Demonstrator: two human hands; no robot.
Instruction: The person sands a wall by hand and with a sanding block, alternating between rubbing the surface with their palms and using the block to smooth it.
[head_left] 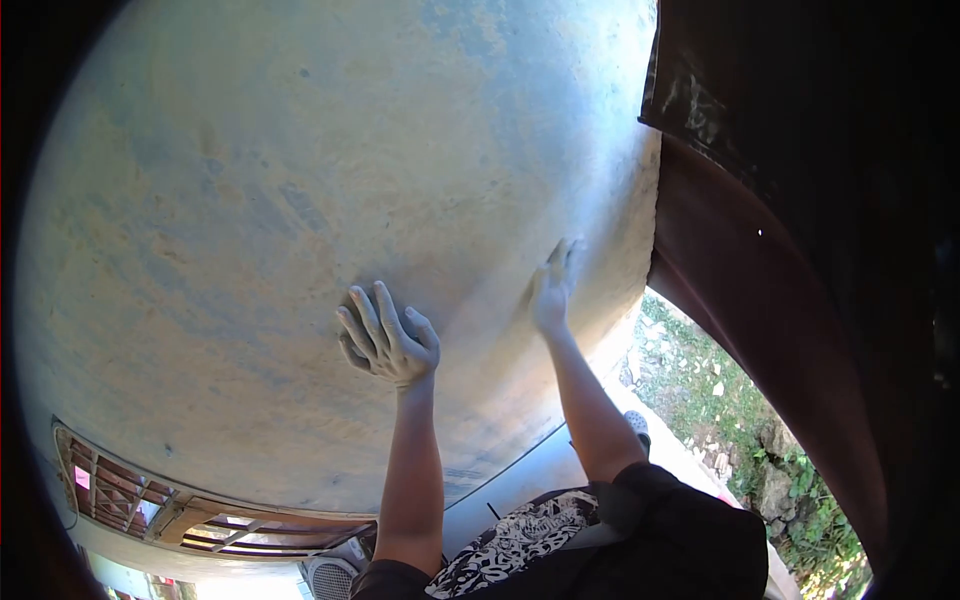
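A large wall (330, 180), mottled beige and grey-blue with a rough, smeared surface, fills most of the view. My left hand (392, 345) is pressed to it or just off it, palm toward the wall and fingers spread. Farther right, near the bright strip of light, my right hand (553, 290) lies against the same wall with its fingers stretched out. Pale grey dust or residue coats both hands up to the wrists. I see nothing held in either one.
A wooden-framed window opening (200, 510) with bars sits at lower left. Near the bottom stands a round-grilled device (330, 577). A dark brown sheet (770, 240) hangs along the right side. Below it lies ground with grass and rocks (775, 490). A shoe (637, 425) shows beside my right arm.
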